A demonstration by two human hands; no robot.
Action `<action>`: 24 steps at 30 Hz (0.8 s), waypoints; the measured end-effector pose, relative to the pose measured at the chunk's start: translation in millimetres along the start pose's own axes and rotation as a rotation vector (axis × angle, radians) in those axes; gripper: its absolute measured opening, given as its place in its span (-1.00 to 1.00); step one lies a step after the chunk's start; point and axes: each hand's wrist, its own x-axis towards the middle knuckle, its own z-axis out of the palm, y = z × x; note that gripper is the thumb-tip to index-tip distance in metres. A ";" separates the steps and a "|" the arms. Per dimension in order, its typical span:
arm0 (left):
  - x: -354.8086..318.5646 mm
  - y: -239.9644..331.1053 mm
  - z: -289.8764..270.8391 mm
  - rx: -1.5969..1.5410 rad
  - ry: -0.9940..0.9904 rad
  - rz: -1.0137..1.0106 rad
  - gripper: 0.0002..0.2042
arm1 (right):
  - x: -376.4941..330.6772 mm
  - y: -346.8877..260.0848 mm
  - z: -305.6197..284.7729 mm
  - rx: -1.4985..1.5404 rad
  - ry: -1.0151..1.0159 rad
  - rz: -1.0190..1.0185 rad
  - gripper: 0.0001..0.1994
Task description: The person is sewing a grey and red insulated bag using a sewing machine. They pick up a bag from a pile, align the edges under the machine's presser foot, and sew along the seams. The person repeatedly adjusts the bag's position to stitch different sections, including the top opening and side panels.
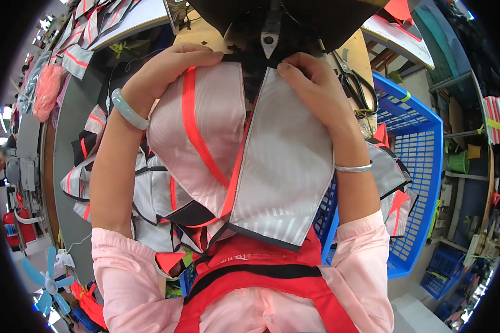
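Observation:
A silver-grey fabric piece with red strips and black edging hangs open in front of me, its lower part over my red apron. My left hand grips the upper edge of its left panel, thumb laid along the top. With thumb and fingers, my right hand pinches the top corner of the right panel. Just beyond both hands stands the dark sewing machine, its pointed metal part between them. What lies under my fingers is hidden.
Black-handled scissors lie right of my right hand. A blue plastic basket with similar pieces stands at the right. More grey pieces are heaped beneath my left arm. A blue fan is at lower left.

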 end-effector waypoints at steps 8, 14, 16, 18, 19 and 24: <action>-6.5 10.7 3.0 -0.043 -0.011 0.080 -0.84 | -1.8 -9.2 -3.6 0.064 0.008 0.023 -0.68; -5.3 11.6 -1.2 -0.070 0.008 0.077 -0.85 | -0.6 -11.9 -6.4 0.056 0.076 0.010 -0.71; -10.9 11.5 -3.0 -0.106 0.100 0.093 -0.85 | -1.8 -10.4 -13.4 0.082 0.150 -0.013 -0.73; -16.4 2.9 -14.9 -0.018 -0.038 0.115 -0.85 | -14.6 -11.2 -25.7 0.038 0.097 -0.017 -0.75; -18.1 0.0 -19.4 0.028 -0.108 0.128 -0.85 | -24.0 -13.3 -30.0 0.016 0.072 -0.021 -0.76; -31.9 8.7 21.7 0.312 -0.066 0.155 -0.77 | -75.7 -17.1 -14.4 0.282 -0.200 0.117 -0.73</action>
